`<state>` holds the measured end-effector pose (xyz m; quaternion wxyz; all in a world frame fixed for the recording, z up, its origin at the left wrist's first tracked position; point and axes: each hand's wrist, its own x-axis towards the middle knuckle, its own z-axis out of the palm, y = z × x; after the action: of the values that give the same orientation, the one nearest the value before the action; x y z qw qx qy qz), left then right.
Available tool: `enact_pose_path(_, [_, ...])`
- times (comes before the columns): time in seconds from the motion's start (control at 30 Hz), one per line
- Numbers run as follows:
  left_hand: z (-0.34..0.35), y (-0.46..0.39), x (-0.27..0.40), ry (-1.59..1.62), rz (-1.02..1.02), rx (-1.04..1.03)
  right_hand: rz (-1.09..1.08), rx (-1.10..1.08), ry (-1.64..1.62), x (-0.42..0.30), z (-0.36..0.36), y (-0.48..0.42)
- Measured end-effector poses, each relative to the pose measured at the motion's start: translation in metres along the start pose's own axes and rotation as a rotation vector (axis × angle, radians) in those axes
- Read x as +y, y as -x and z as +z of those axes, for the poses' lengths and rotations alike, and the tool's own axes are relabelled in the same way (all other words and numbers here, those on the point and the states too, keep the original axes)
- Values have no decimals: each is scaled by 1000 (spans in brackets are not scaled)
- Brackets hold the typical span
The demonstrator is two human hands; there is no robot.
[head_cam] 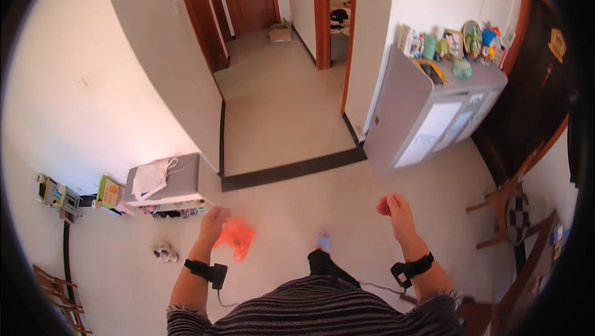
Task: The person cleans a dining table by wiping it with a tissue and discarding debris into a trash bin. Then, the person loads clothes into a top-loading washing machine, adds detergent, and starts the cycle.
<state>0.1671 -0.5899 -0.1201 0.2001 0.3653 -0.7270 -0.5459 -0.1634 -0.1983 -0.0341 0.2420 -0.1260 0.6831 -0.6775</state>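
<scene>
My left hand (214, 223) is raised on the left with its fingers curled. A translucent orange-red plastic bag (238, 238) shows just beside and partly behind that hand and wrist. Blur hides whether the fingers hold the bag or it lies on the floor beyond. On the right, my right hand (396, 215) is out in front with fingers curled in, and nothing shows in it. Black straps with small boxes and cables circle both forearms. Between the hands, a foot in a light blue slipper (323, 240) stands on the pale floor (288, 206).
Ahead, a dark threshold strip (295, 167) crosses a hallway opening. A grey cabinet (404, 103) topped with ornaments stands right, near a dark door (525, 71). Left are a cushioned shoe bench (183, 180) and shoes (164, 251). A wooden chair (506, 210) is at far right.
</scene>
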Motion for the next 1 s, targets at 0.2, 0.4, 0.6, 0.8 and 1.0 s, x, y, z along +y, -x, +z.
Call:
enact_pose_path(0.2, [5, -142, 2, -33, -123, 49, 13, 88, 4, -16, 38, -207])
enact_pose_path(0.4, [-25, -234, -14, 237, -422, 455, 43, -379, -9, -71, 192, -398])
enact_pose_path(0.6, [-106, -421, -13, 286, -499, 684, 51, -670, 77, -100, 327, -584])
enact_pose_path(0.8, [-73, -699, 118, 450, -299, 528, -28, -559, 172, -132, 365, -763])
enact_pose_path(1.0, [-45, -931, 206, 188, -88, 124, 11, -324, 194, -139, 339, -961])
